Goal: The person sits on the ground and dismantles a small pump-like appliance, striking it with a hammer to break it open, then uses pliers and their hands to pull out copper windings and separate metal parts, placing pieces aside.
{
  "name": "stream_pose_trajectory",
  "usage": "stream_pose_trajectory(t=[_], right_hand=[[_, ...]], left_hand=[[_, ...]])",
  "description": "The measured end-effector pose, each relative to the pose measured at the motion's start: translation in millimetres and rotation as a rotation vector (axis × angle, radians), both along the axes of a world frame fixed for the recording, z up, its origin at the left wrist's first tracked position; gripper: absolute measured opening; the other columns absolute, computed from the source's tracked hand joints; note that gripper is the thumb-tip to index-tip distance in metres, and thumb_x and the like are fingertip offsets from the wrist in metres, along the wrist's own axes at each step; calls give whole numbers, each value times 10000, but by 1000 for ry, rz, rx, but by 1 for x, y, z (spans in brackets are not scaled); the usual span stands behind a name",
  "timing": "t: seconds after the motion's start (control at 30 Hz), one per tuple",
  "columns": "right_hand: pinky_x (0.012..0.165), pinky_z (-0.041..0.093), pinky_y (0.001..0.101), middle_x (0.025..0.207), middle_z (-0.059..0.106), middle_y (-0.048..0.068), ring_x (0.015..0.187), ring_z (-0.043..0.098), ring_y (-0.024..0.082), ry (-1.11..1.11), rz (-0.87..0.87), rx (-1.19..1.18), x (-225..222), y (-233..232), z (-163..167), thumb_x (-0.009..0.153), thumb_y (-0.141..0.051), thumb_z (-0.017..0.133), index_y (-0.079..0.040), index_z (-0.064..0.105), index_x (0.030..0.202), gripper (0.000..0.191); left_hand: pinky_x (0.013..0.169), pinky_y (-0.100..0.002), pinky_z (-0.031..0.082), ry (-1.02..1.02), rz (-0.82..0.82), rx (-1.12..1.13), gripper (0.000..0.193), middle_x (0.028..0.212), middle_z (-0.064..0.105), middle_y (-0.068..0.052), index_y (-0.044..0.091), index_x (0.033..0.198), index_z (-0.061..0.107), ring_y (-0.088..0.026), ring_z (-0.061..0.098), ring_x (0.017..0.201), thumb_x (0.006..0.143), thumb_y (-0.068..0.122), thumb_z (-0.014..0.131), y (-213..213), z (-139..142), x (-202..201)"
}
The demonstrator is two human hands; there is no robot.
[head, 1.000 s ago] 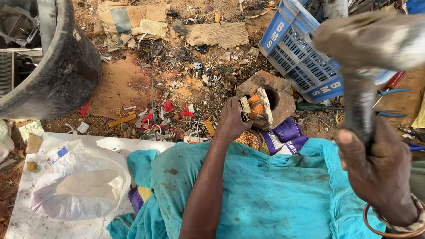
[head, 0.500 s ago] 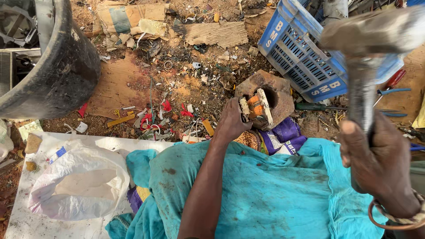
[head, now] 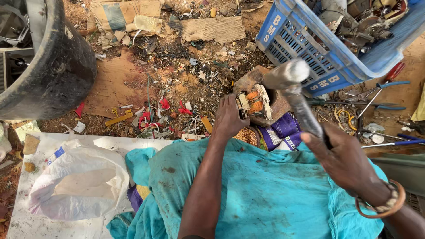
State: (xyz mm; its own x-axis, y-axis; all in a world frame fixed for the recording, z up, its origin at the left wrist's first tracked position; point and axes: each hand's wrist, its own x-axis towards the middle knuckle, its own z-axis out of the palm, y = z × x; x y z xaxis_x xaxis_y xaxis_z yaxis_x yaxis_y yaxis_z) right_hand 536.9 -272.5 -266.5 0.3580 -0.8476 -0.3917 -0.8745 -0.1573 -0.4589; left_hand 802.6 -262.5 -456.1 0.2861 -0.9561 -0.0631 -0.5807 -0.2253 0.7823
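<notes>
My left hand (head: 228, 118) grips the side of a small transformer (head: 254, 103) with orange windings, resting on a rusty round metal block (head: 278, 110). My right hand (head: 344, 158) is shut on the handle of a steel hammer (head: 292, 88), whose head hovers just above and to the right of the transformer. A turquoise cloth (head: 265, 194) covers my lap below both arms.
A blue plastic crate (head: 310, 48) of metal scrap stands at the upper right. A black tub (head: 57, 66) sits upper left. Pliers and screwdrivers (head: 380, 106) lie on the ground at right. A white plastic bag (head: 79, 186) rests on a white board at lower left. Debris litters the dirt.
The hammer has swung down from high at the right toward the transformer. My left hand has kept its hold on the transformer.
</notes>
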Motion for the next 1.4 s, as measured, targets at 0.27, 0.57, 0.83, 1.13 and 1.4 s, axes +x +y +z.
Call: stream_pose_trajectory(t=[0.27,0.57,0.83,1.13,1.4], right_hand=[[528,453,315,658,558,43,576,561,115,-513,-49,-433,18,-6,-9,1071,-454,571,-47,534,932,432],[454,436,370,639,538,55,527,516,142,-261,-132,-40,15,1,24,991,-414,600,-13,558,846,429],[492,456,278,685,554,4,563,539,86,-645,24,-414,26,-14,-25,1089,-333,560,-33,493,1012,317],[425,428,285,647,546,20,488,515,97,-593,-174,-163,-17,-24,13,1077,-371,570,-50,517,895,373],[481,404,284,652,505,42,559,455,97,-429,83,-172,29,-16,-42,1072,-331,625,-54,513,889,350]], left_hand=[[1163,-587,246,-3,47,95,1090,1477,431,-230,6,1465,332,-483,307,1414,623,258,977,5,-9,6],[1211,-571,296,-45,60,68,1013,1478,515,-157,70,1494,392,-398,403,1423,668,315,926,6,-7,7],[1204,-587,230,-12,52,107,1095,1471,476,-158,71,1476,366,-402,353,1416,599,317,974,4,-6,6],[1230,-584,215,-75,22,66,1055,1456,483,-179,80,1474,373,-412,336,1426,615,276,953,4,-7,8],[1232,-596,196,-77,27,138,1134,1503,448,-138,123,1515,334,-396,326,1450,586,310,957,-1,-17,8]])
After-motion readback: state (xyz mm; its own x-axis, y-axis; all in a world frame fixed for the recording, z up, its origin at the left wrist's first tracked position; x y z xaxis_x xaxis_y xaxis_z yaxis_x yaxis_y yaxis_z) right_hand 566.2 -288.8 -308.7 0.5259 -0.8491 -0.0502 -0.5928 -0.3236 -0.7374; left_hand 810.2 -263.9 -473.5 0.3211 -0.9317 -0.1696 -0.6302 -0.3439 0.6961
